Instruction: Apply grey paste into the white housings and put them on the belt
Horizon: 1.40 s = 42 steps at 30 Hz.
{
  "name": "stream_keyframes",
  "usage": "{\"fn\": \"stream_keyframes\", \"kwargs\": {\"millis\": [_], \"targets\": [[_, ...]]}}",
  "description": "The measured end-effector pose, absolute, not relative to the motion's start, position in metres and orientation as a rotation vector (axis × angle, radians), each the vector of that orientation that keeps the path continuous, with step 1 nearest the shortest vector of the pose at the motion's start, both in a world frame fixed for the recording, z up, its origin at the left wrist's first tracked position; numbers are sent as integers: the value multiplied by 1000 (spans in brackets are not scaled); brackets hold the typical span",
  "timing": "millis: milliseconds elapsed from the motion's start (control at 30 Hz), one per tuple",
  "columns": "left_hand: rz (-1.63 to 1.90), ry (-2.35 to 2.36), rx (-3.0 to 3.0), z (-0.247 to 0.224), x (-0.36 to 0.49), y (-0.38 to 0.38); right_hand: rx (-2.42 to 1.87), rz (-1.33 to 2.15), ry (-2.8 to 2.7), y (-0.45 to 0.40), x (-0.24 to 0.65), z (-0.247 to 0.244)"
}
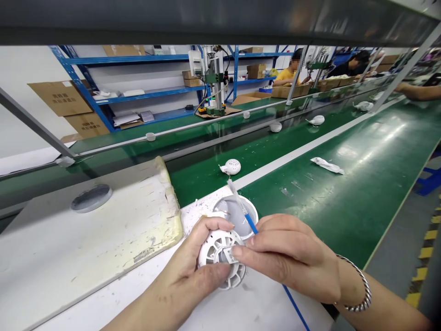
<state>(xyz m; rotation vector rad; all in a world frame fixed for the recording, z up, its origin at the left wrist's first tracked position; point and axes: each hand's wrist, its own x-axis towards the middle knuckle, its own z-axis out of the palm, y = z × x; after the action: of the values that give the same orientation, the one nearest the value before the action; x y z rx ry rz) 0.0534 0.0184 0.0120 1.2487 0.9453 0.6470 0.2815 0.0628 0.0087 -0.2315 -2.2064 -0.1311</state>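
Note:
My left hand point(193, 262) grips a round white plastic part with a slotted, spoked face point(216, 250) from below and the left. My right hand point(285, 257) pinches a thin blue-handled brush point(243, 207), whose white bristle end points up and away from me. Its fingertips lie against the slotted part. Just behind the hands sits a round white shell with a grey domed inside point(237, 216), partly hidden by the brush and my fingers. A twisted metal bangle point(358, 285) circles my right wrist.
A worn white board point(113, 220) with a grey round disc point(91, 198) lies to my left. A green conveyor belt point(344, 184) carries several white round units and a plastic packet. Blue shelving, cardboard boxes, a bench press and co-workers stand beyond.

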Motion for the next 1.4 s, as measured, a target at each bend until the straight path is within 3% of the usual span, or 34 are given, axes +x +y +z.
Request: {"fn": "stream_keyframes", "kwargs": {"millis": [233, 533, 1400], "targets": [[609, 879, 1205, 9, 55, 18, -208, -73, -2227, 59, 278, 13], [918, 1088, 1379, 3, 66, 10, -248, -126, -2104, 51, 266, 4], [928, 1060, 1498, 5, 54, 10, -232, -205, -2121, 51, 264, -2]]}}
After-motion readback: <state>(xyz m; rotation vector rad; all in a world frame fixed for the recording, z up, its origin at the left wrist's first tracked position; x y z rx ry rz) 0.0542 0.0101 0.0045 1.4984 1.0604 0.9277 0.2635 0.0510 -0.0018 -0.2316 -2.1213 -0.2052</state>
